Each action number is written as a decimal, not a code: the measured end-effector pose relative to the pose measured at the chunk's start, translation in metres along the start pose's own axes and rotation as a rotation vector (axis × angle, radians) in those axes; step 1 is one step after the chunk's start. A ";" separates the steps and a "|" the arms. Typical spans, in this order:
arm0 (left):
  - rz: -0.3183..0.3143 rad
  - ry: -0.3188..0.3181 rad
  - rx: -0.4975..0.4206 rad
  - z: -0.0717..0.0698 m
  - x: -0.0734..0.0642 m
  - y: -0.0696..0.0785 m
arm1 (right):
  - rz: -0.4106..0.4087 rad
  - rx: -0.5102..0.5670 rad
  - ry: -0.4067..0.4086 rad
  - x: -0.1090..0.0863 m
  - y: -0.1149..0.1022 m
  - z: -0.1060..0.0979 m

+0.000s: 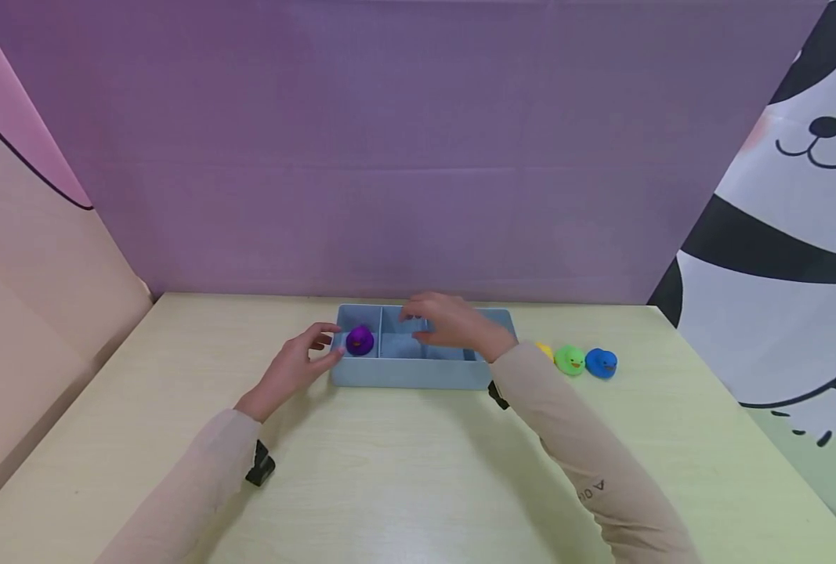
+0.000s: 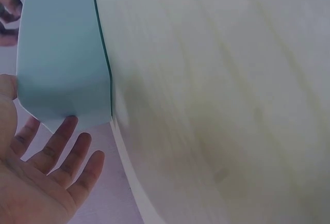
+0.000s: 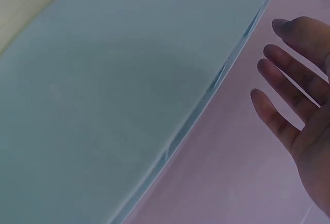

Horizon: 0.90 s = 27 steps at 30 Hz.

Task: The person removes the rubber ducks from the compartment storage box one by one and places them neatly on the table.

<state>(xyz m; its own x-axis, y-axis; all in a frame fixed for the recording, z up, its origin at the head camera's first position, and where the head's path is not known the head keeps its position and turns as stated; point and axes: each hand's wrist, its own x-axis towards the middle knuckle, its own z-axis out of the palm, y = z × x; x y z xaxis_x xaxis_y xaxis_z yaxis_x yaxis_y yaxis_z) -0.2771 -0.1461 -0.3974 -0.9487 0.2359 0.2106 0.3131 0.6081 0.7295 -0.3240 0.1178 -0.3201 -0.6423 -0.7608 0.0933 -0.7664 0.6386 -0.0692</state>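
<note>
A light blue divided box [image 1: 410, 374] sits toward the back of the table, and a purple rubber duck [image 1: 360, 340] is in its leftmost compartment. At the box's left end is my left hand [image 1: 294, 364], fingers spread; in the left wrist view a fingertip [image 2: 70, 123] meets the end wall and the thumb is by the rim. My right hand [image 1: 453, 321] hovers over the middle compartments with nothing in it. Its fingers [image 3: 281, 79] are apart and loosely bent in the right wrist view. The hand and forearm hide part of the box's right side.
Right of the box, a yellow duck [image 1: 545, 350], a green duck [image 1: 570, 359] and a blue duck [image 1: 602, 363] stand in a row. My right sleeve partly covers the yellow one. A purple cloth backdrop [image 1: 403, 157] rises behind the table's back edge.
</note>
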 end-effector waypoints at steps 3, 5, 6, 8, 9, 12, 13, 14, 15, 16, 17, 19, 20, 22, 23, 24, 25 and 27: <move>0.003 -0.002 -0.004 0.000 0.000 0.000 | 0.002 0.016 -0.002 0.008 -0.004 0.002; 0.004 -0.005 -0.006 0.000 0.000 -0.001 | 0.002 0.026 -0.004 0.014 -0.008 0.003; 0.004 -0.007 -0.008 0.001 0.000 -0.001 | 0.000 0.029 -0.003 0.016 -0.009 0.003; 0.000 -0.007 -0.008 0.001 0.001 -0.002 | -0.001 0.028 -0.003 0.022 -0.013 0.005; -0.002 -0.006 -0.008 0.000 0.001 -0.002 | -0.002 0.031 -0.003 0.025 -0.014 0.006; -0.004 -0.004 -0.007 0.000 0.001 -0.003 | 0.004 0.033 -0.007 0.034 -0.019 0.008; -0.004 -0.003 -0.006 0.000 0.001 -0.003 | 0.008 0.036 -0.011 0.036 -0.020 0.009; -0.004 -0.002 -0.007 0.000 0.001 -0.003 | 0.012 0.044 -0.015 0.038 -0.022 0.009; -0.004 -0.003 -0.009 0.000 0.001 -0.003 | 0.015 0.049 -0.019 0.040 -0.023 0.010; -0.004 -0.003 -0.010 0.000 0.001 -0.002 | 0.018 0.046 -0.024 0.042 -0.024 0.010; -0.004 -0.002 -0.010 -0.001 0.001 -0.002 | 0.020 0.051 -0.030 0.044 -0.026 0.011; -0.005 -0.002 -0.011 -0.001 0.000 -0.002 | 0.025 0.053 -0.039 0.048 -0.028 0.012; -0.004 0.000 -0.011 -0.002 0.000 -0.002 | 0.028 0.051 -0.043 0.050 -0.029 0.013; -0.002 0.001 -0.010 -0.002 0.000 -0.002 | 0.035 0.043 -0.049 0.053 -0.030 0.014; 0.000 0.002 -0.009 -0.002 0.000 -0.002 | 0.040 0.043 -0.052 0.055 -0.031 0.015; 0.001 0.002 -0.009 -0.002 0.000 -0.002 | 0.045 0.037 -0.055 0.057 -0.031 0.016; 0.002 0.003 -0.011 -0.002 0.000 -0.002 | 0.049 0.037 -0.059 0.059 -0.032 0.017; 0.000 0.001 -0.012 -0.002 0.000 -0.001 | 0.055 0.044 -0.066 0.062 -0.032 0.019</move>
<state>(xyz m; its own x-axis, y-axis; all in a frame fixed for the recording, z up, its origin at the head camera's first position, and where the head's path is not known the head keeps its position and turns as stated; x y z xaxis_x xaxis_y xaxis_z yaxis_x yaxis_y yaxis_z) -0.2775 -0.1487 -0.3970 -0.9486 0.2354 0.2114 0.3129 0.5990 0.7371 -0.3393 0.0475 -0.3308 -0.6816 -0.7313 0.0231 -0.7284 0.6753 -0.1158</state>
